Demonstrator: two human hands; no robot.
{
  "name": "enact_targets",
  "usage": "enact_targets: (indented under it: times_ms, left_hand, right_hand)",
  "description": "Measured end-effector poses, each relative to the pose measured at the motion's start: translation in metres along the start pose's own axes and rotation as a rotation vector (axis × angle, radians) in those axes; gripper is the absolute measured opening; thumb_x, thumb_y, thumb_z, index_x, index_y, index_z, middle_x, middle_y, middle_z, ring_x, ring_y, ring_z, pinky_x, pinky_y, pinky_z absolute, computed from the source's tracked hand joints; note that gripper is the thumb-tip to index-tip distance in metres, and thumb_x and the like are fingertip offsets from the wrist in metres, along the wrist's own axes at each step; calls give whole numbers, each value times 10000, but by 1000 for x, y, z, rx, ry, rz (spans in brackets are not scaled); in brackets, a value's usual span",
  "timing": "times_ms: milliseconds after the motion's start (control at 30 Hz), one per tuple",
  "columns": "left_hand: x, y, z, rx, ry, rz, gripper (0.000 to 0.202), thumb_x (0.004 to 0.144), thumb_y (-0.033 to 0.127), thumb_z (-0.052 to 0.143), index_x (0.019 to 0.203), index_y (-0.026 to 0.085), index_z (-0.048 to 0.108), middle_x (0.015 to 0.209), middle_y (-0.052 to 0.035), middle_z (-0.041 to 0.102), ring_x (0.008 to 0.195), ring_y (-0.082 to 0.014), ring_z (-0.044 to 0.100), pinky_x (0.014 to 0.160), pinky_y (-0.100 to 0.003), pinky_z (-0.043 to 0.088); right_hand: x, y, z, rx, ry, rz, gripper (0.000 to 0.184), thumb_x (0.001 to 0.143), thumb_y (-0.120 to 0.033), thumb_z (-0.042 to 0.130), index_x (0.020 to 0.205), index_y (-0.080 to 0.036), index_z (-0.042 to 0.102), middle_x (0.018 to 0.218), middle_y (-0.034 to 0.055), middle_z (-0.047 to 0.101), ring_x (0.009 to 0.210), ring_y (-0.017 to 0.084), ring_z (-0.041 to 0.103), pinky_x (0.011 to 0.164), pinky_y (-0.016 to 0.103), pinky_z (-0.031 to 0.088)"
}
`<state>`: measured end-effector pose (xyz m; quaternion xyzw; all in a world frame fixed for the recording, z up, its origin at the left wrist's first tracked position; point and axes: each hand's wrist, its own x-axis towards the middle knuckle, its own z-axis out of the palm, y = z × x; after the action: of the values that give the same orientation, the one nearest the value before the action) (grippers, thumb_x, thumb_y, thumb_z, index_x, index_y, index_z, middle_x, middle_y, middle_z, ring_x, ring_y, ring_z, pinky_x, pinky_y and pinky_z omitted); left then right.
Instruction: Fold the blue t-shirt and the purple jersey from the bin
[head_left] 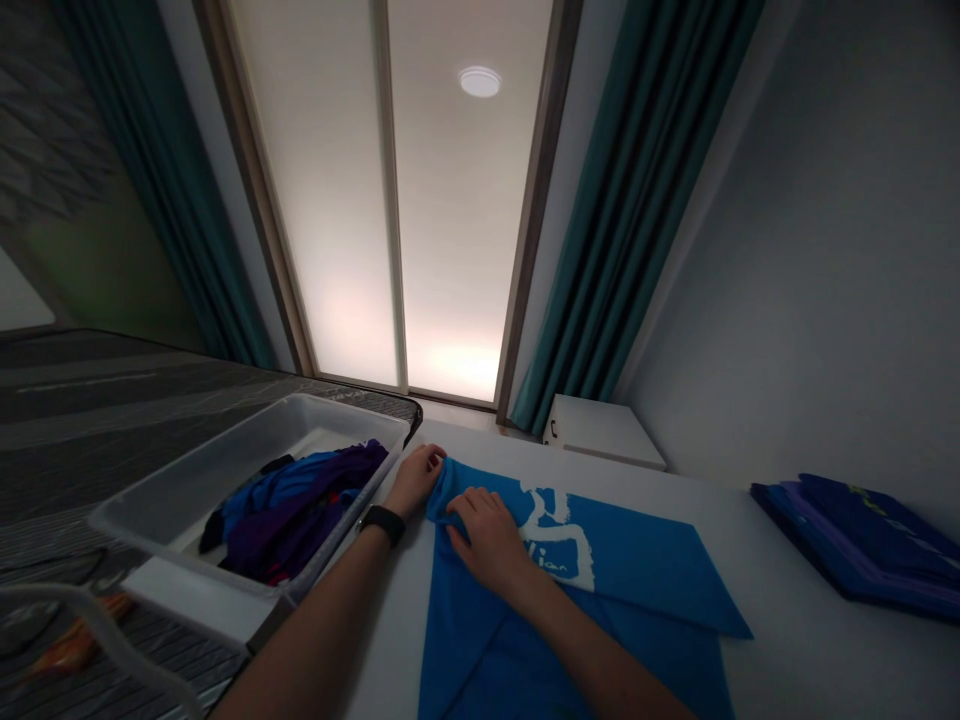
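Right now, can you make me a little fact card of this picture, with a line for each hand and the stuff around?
Left hand: at the cloth's far left corner; its grip is unclear
Right hand: on the cloth, fingers bent
Left wrist: dark watch
Blue cloth: partly folded over, white print on top
Under the cloth: white table
Left side: see-through bin with jumbled purple and blue clothes
Right side: folded stack of blue and purple cloth
Behind: teal curtains, white cabinet

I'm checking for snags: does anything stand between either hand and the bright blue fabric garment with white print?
Nothing visible does: the left hand and right hand are at the garment, by its bunched corner.
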<state>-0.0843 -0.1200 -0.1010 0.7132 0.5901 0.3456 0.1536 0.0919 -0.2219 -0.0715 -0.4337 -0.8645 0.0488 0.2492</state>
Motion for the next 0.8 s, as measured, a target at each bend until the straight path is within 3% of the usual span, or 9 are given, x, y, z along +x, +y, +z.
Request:
enact_targets:
  times_ms: [100,233,300,400,567,800]
  left_hand:
    - [-1,1,-2,11,30,-45,128,848,197,526,832,156,646,741,-20,610,695,-160,578,643,-251,438]
    - [-1,5,-6,29,19,-46,298,918,283,454,701,167,621,763,-41,633,740,-168,588,681,-263,423]
    - [-1,7,-7,39,11,-49,336,928,328,448,693,170,628,773,-44,644,735,-169,593,684,-267,416]
    - [-2,10,-7,62,-2,-64,235,867,332,554,723,172,646,770,-37,662,730,-174,603,677,-266,408]
    - [-2,12,-7,89,-12,-85,119,838,238,579,766,174,648,750,-28,682,732,-174,620,675,-261,402]
    - [-2,10,-6,79,6,-96,100,857,226,565,912,179,633,788,-17,689,726,-157,633,675,-244,425]
  right_hand:
    - [-6,-1,9,-25,-41,-34,191,891,-215,552,1081,-227,568,1058,57,599,994,235,532,872,377,425]
    - [-8,-2,9,-32,-82,-71,266,921,-227,510,1181,-234,561,1117,67,597,1040,234,526,910,396,429]
    - [-8,-2,7,-33,-102,-74,287,933,-237,493,1211,-235,560,1149,71,600,1066,234,525,927,402,430]
    - [-9,-3,3,-22,-144,-85,337,962,-272,445,1285,-236,535,1244,78,592,1144,239,509,975,421,414]
    - [-14,-4,1,73,-275,-166,484,1014,-404,307,1470,-246,343,1516,38,393,1400,227,299,1139,483,243]
    - [-17,-4,-4,122,-409,-203,583,996,-531,266,1506,-248,275,1578,31,240,1464,223,136,1188,508,90]
